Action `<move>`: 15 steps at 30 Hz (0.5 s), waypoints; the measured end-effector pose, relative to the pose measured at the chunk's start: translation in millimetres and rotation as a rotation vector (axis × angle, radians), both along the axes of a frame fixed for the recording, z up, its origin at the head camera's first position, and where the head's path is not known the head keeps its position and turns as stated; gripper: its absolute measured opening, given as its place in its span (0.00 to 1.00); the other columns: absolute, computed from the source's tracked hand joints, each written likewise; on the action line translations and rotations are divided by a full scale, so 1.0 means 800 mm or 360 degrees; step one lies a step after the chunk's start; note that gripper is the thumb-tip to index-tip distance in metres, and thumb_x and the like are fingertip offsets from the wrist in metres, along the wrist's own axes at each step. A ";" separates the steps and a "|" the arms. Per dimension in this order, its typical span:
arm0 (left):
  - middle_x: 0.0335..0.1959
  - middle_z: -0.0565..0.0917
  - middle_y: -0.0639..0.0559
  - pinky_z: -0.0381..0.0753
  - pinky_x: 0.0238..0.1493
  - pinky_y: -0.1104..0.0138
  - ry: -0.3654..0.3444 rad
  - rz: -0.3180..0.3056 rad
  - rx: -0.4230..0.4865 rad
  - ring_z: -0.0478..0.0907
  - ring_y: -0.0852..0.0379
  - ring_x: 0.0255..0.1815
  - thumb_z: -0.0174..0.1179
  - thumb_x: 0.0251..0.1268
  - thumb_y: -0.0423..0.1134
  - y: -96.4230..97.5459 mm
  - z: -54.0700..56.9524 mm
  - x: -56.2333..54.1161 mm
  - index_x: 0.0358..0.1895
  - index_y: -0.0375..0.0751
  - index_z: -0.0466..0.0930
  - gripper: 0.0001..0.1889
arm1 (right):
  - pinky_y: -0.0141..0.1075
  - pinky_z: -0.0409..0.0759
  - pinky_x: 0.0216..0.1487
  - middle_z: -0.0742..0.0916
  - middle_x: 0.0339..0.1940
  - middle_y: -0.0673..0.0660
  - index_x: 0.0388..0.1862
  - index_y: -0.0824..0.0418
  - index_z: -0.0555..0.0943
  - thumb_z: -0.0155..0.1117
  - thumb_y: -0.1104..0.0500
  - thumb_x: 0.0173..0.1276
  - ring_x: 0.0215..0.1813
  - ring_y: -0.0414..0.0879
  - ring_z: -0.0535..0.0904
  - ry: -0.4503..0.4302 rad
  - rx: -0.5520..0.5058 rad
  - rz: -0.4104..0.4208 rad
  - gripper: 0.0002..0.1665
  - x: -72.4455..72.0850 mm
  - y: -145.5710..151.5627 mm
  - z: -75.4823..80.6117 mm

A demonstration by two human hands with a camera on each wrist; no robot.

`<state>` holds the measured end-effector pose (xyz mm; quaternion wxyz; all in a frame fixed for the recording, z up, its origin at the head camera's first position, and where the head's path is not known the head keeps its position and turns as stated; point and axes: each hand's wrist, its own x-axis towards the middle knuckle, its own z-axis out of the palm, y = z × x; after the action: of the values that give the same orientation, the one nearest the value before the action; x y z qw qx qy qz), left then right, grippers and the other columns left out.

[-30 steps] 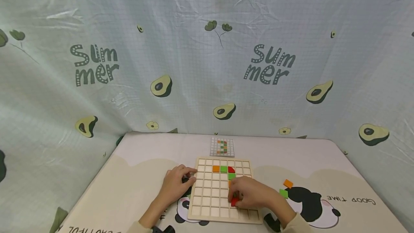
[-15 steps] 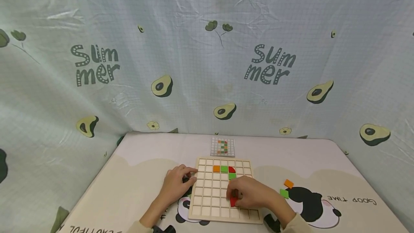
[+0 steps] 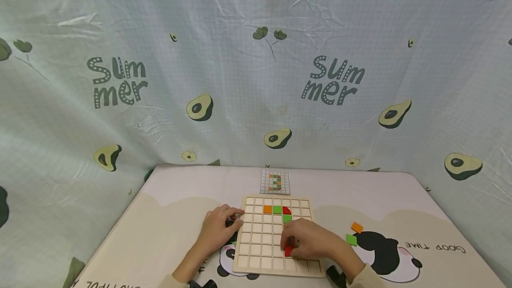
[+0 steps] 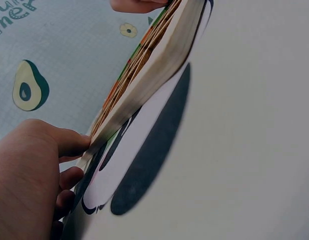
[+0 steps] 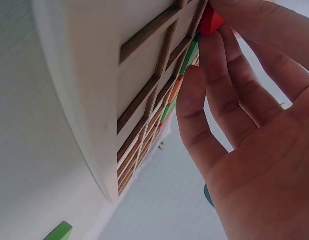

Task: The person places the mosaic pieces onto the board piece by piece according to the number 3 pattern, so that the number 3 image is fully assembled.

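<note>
My right hand (image 3: 308,237) is over the lower right part of a wooden grid board (image 3: 256,250), pinching a small red tile (image 3: 288,251) between thumb and fingers. The right wrist view shows this red tile (image 5: 211,21) at the fingertips, close to the grid. My left hand (image 3: 218,226) touches the board's left edge with its fingertips. Set in the grid are an orange square (image 3: 267,209), a green square (image 3: 277,210), a red quarter-round tile (image 3: 286,210) and another green square (image 3: 287,218). Further tiles in that column are hidden by my right hand in the head view.
Behind the board lies a pattern card (image 3: 275,182) with a coloured figure on a grid. Loose on the table to the right are an orange tile (image 3: 357,227) and a green tile (image 3: 351,240). A printed curtain (image 3: 240,79) hangs behind the table.
My right fingers have shifted slightly left with the red tile, which turned a little over the same part of the board. The left hand stays at the board's edge.
</note>
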<state>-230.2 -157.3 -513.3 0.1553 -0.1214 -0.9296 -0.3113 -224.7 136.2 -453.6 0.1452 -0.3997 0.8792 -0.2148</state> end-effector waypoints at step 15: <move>0.28 0.78 0.66 0.62 0.39 0.66 0.0007 0.0004 -0.0009 0.71 0.68 0.33 0.70 0.62 0.44 0.001 -0.001 -0.001 0.46 0.56 0.90 0.10 | 0.26 0.76 0.40 0.83 0.35 0.34 0.34 0.45 0.89 0.76 0.63 0.60 0.34 0.27 0.74 0.0091 0.0007 0.0043 0.11 0.000 0.001 -0.002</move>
<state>-231.4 -156.9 -513.8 0.1575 -0.1215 -0.9303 -0.3083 -224.3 136.7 -455.1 0.1237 -0.4173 0.8780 -0.1993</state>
